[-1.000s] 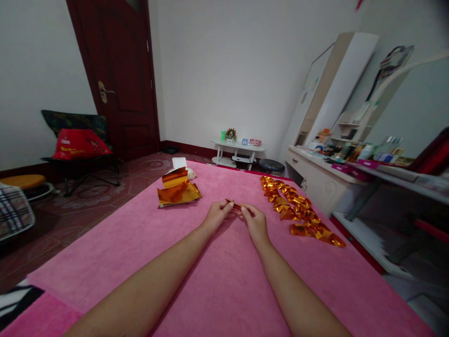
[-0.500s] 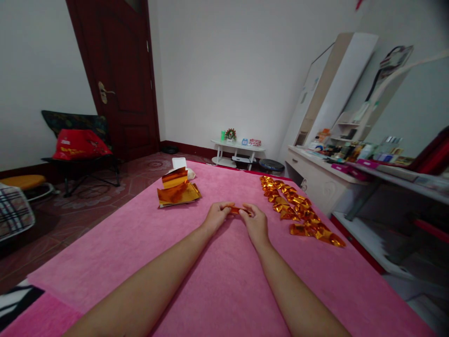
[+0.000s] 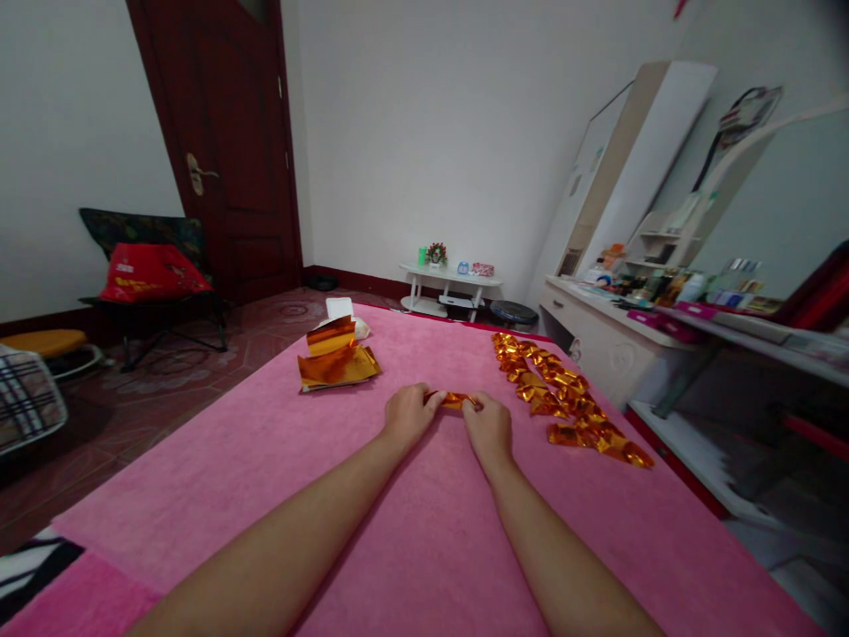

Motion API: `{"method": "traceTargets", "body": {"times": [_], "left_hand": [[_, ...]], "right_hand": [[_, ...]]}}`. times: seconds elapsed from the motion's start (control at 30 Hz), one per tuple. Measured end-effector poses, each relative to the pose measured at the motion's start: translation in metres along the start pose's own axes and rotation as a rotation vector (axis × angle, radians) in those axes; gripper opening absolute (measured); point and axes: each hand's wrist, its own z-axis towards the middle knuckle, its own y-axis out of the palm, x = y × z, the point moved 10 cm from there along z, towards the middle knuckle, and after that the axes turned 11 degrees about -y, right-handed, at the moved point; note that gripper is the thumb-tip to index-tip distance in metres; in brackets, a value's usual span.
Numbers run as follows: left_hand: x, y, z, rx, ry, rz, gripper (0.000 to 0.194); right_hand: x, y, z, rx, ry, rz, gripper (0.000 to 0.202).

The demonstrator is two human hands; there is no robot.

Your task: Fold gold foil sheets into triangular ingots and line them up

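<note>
Between my hands stretches a narrow rolled piece of shiny gold-orange foil [image 3: 455, 401], just over the pink cloth [image 3: 424, 522]. My left hand [image 3: 409, 416] is closed on its left end, thumb on the near side. The other end is pinched in my right hand [image 3: 489, 426], whose fingers hide the tip. Left of my hands lies a pile of flat gold foil sheets [image 3: 340, 367], with one curled sheet [image 3: 332, 336] behind. To the right lie several twisted gold foil pieces [image 3: 540, 376] in rows, one of them nearer [image 3: 597, 438].
A white container [image 3: 340, 308] stands behind the foil sheets. Beyond the cloth is a low white table [image 3: 451, 276] with small items, and a dark round stool [image 3: 514, 312]. A cluttered dresser [image 3: 610, 314] flanks the right side. A chair with a red bag [image 3: 156, 272] stands left.
My hands have moved slightly apart along the foil, so more of its middle shows. Both have closed more firmly around its ends. The foil pile and twisted pieces have stayed put.
</note>
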Motion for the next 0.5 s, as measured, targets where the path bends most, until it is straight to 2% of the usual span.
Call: {"method": "traceTargets", "body": {"times": [0.07,0.13,0.27,0.5], "left_hand": [[0.005,-0.005,-0.003,0.078,0.031,0.267,0.043],[0.009,-0.006,-0.006,0.115,0.051,0.418,0.049],[0.009,-0.006,-0.006,0.145,0.037,0.527,0.054],[0.016,-0.001,-0.01,0.127,0.089,0.561,0.054]], "right_hand": [[-0.006,-0.001,0.0,-0.016,-0.04,-0.111,0.02],[-0.012,-0.001,0.0,-0.032,-0.083,-0.162,0.021],[-0.022,0.004,-0.001,-0.085,-0.142,-0.203,0.028],[-0.015,0.007,-0.003,-0.173,-0.022,-0.358,0.049]]}}
